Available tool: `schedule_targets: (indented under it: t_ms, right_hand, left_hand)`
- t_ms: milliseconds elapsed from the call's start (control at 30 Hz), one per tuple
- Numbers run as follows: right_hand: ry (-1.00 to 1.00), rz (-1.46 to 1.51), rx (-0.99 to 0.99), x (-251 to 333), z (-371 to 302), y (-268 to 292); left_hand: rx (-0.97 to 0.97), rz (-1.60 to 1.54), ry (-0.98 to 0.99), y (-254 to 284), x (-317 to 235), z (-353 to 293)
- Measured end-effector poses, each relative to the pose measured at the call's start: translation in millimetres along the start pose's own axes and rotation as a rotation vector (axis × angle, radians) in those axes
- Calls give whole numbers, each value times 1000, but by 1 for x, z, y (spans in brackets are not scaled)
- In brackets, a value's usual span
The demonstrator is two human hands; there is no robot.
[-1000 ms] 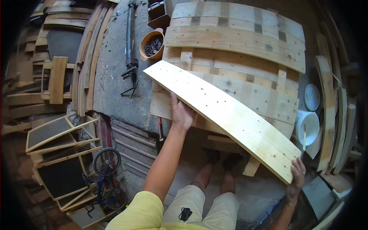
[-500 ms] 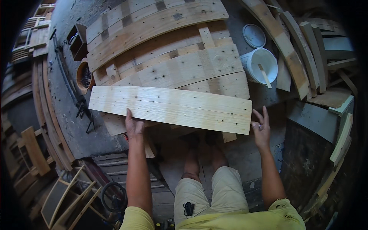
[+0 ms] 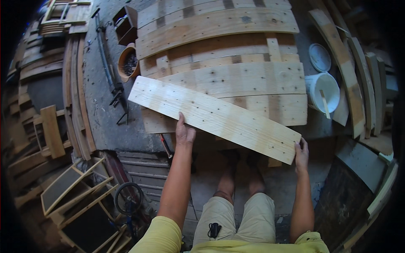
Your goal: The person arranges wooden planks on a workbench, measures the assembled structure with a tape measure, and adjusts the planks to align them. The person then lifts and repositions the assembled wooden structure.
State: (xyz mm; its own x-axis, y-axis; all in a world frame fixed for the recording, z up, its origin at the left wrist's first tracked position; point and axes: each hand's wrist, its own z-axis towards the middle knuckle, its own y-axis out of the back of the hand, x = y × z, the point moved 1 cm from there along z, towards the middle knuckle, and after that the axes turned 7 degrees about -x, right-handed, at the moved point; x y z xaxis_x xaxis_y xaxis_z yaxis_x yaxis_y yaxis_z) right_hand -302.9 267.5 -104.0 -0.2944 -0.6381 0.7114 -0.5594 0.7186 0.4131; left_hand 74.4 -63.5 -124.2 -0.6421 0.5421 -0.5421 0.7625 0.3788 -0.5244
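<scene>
A pale wooden board point(image 3: 213, 116) with dark knots lies slantwise in front of me, its left end farther away and its right end nearer. My left hand point(image 3: 184, 133) grips its near edge, left of the middle, with the thumb on top and the other fingers hidden underneath. At the right end, my right hand point(image 3: 301, 156) is closed on the board's short edge. Behind and partly under it is a stack of wider, gently curved plank panels point(image 3: 253, 78) with darker bands across them.
Right of the stack stands a white bucket point(image 3: 312, 90) with a stick in it, beside a round lid point(image 3: 319, 57). A long metal clamp point(image 3: 108, 63) and an orange bowl of small dark pieces point(image 3: 121, 63) sit left. Timber pieces point(image 3: 344, 71) lean at far right.
The board has turned clockwise, its right end coming nearer to me. My right hand, fingers spread before, has closed on that end. The whole view has shifted, so surroundings appear farther right.
</scene>
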Motion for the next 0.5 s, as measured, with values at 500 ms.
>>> schedule_targets:
  t_ms: [500]
  right_hand:
    - [128,821,405,73,25,72]
  left_hand:
    - [-21,636,-484,-144,-52,7]
